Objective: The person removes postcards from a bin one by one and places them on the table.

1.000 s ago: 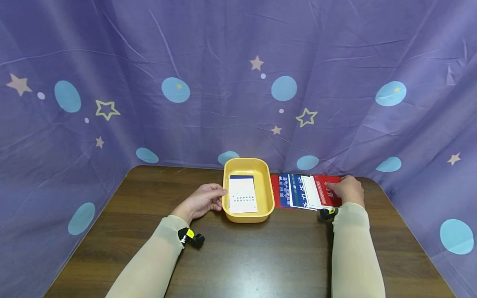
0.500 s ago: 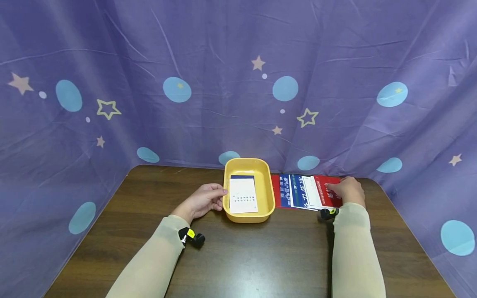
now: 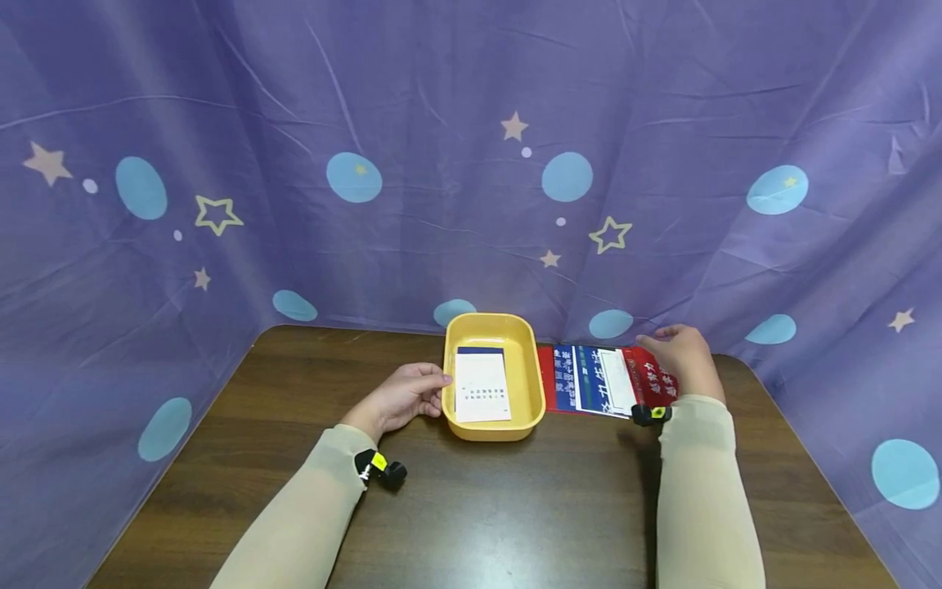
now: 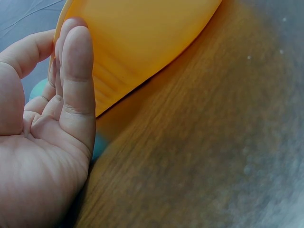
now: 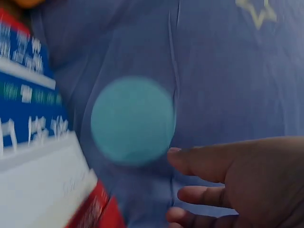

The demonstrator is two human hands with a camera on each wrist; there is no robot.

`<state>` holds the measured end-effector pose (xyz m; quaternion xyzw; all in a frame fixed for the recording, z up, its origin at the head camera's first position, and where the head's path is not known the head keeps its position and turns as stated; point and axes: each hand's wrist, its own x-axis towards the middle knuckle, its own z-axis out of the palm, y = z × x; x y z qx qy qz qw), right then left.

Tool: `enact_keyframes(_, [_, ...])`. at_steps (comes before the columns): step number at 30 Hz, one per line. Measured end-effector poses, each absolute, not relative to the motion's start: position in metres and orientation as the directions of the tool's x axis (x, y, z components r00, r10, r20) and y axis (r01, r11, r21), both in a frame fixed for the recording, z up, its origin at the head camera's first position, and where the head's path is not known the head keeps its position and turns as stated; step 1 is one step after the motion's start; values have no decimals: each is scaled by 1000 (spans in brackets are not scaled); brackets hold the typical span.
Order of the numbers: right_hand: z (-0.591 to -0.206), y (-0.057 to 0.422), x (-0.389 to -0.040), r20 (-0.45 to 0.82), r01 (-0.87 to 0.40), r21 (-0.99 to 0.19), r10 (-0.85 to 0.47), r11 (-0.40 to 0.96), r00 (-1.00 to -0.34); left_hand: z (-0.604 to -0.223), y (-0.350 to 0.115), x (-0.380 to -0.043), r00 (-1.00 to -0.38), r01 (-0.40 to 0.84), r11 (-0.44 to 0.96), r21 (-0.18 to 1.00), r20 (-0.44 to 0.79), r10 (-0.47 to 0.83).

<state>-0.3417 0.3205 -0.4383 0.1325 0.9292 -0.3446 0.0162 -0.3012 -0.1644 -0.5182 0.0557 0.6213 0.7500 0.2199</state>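
Note:
My left hand [image 3: 405,397] grips the left rim of a yellow plastic tray [image 3: 528,372], its thumb on the rim and its fingers against the outer wall. Inside the tray lies a white printed card [image 3: 482,384] over a dark blue one [image 3: 480,350]. Right of the tray is an overlapping row of flat printed cards or booklets: a red one [image 3: 546,372], blue ones [image 3: 564,376], a white one [image 3: 616,376] and another red one [image 3: 655,378]. Over the far right end of this row hovers my right hand [image 3: 684,356], holding nothing, its fingers apart in the right wrist view.
The brown wooden table [image 3: 471,507] has its back edge against a purple curtain [image 3: 412,245] with stars and blue dots. The tray and the row of cards lie close to that curtain.
My right hand has lifted off the red card and moved slightly up and back, uncovering more of its white characters. The left hand keeps its grip on the tray.

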Motion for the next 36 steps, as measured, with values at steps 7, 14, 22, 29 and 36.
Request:
enact_keyframes(7, [-407, 273, -334, -24, 116, -647, 132, 754, -991, -520, -164, -303, -896, -258, -128, 958, -187, 403])
enact_keyframes(14, [-396, 218, -329, 21, -17, -643, -5, 765, -1000, -523, -163, -302, -893, -275, -126, 953, -205, 401])
enact_keyframes(22, [-385, 141, -334, -67, -110, -686, -214, 719, -975, -519, -164, -302, -893, -274, -137, 952, -199, 404])
enact_keyframes(29, [-394, 89, -354, -195, -94, -606, -261, 790, -945, -520, -163, -302, -892, -267, -140, 953, -189, 412])
enact_keyframes(36, [-421, 61, -372, -306, -30, -406, -167, 913, -937, -519, -163, -301, -892, -265, -156, 951, -181, 414])
